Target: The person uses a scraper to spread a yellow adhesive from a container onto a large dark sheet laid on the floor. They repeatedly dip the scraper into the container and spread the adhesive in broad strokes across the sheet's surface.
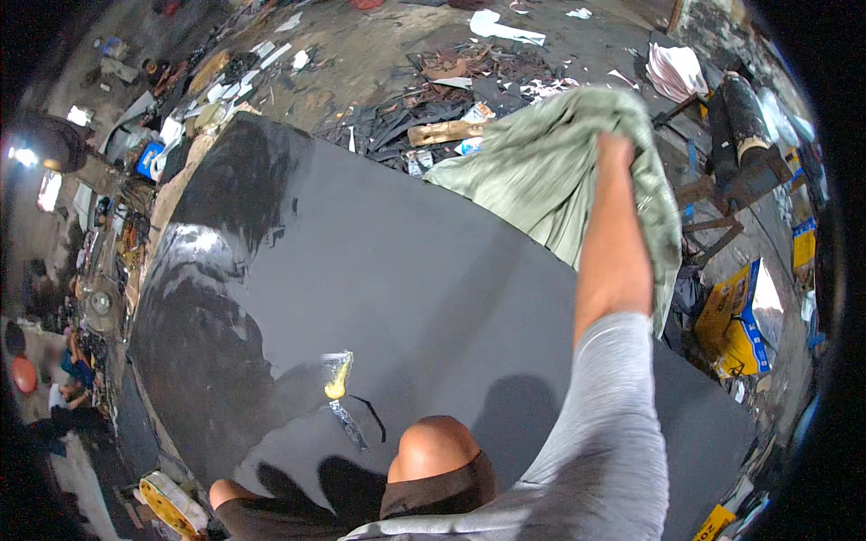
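Observation:
My right hand (616,150) is closed on a pale green cloth (550,153), which hangs in folds and is smeared by motion. The cloth lies partly over the far right edge of a large dark grey sheet (424,270) in front of my knees. Along the sheet's left side runs a darker, shiny, wet-looking area (203,316). A small flat tool with a yellowish smeared end (338,379) rests on the sheet near my knee, its narrow handle pointing toward me. Beside it lies a thin black strip (372,417). My left hand is outside the picture.
Dark scraps (487,68) and a wooden piece (442,132) litter the floor beyond the sheet. At right stand a yellow and blue carton (735,320) and a black roll (741,113). A yellow-faced spool-like thing (170,505) sits at lower left. People (74,370) are far left.

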The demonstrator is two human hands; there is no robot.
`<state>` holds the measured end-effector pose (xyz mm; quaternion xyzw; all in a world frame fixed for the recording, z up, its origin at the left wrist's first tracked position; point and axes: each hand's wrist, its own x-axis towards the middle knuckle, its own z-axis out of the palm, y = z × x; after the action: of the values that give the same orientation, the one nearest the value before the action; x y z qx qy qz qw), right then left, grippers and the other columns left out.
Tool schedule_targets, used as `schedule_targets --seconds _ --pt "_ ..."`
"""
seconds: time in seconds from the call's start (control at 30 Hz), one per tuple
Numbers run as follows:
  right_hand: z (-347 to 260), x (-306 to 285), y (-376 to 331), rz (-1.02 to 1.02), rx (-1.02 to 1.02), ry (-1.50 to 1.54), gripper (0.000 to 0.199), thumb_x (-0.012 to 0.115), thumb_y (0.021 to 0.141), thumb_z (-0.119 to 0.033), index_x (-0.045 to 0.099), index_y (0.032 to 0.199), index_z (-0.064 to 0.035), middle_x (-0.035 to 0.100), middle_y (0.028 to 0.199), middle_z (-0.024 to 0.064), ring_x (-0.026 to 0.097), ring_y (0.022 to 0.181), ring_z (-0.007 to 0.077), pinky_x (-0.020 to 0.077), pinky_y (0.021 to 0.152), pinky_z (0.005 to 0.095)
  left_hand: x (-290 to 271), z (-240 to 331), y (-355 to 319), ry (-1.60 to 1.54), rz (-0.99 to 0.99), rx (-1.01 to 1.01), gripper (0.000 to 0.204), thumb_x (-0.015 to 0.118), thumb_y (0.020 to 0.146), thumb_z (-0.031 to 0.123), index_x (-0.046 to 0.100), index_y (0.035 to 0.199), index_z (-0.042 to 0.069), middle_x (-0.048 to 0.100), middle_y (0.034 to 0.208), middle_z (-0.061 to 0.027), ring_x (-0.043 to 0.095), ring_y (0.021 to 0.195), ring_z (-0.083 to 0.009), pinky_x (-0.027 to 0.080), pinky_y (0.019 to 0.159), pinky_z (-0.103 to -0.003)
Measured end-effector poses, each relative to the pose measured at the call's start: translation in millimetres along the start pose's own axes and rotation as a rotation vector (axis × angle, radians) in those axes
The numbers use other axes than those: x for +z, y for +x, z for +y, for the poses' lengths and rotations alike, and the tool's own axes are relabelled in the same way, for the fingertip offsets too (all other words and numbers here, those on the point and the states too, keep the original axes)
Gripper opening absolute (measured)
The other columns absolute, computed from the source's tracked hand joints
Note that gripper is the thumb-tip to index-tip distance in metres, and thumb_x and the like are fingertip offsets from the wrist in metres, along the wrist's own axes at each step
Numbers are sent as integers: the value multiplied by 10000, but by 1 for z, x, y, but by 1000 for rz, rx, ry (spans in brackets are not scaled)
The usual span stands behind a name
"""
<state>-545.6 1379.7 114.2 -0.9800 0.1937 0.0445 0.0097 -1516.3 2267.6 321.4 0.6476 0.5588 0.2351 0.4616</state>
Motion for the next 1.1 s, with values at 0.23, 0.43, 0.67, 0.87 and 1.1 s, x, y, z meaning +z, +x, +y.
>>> schedule_targets --seconds 0.23,0.43,0.67,0.87,1.1 --pt "48 -274 47 910 149 555 550 686 845 -376 620 1216 26 639 1264 208 644 1110 312 515 918 424 -10 11 3 0 -27 56 523 554 931 497 560 1282 109 602 1220 -94 593 1079 -246 530 787 -342" --pt "35 -112 -22 25 -272 496 708 677 836 -582 693 1108 71 656 1155 283 628 1097 374 470 961 464 -24 4 7 -56 -131 -48 429 576 925 465 568 1142 95 601 1119 -74 600 976 -234 544 754 -351" --pt "39 131 -234 -71 214 30 967 722 775 -612 378 1479 -43 489 1364 338 538 1256 404 471 1012 508 -7 -16 43 -403 226 -108 301 616 837 224 549 1050 21 575 1115 -106 570 902 -263 531 718 -384" --pt "128 38 -8 244 269 15 353 535 952 -376 747 919 -97 732 999 144 714 898 311 570 730 478 1 4 40 -301 199 -93 289 600 829 183 557 1062 16 597 999 -104 591 875 -241 593 757 -361" --pt "33 -149 29 720 -238 537 931 768 802 -435 310 1514 -47 403 1483 286 463 1320 408 410 1065 517 -14 -16 43 -252 318 -202 324 595 906 275 602 1166 82 664 1046 -52 628 920 -229 571 755 -371"
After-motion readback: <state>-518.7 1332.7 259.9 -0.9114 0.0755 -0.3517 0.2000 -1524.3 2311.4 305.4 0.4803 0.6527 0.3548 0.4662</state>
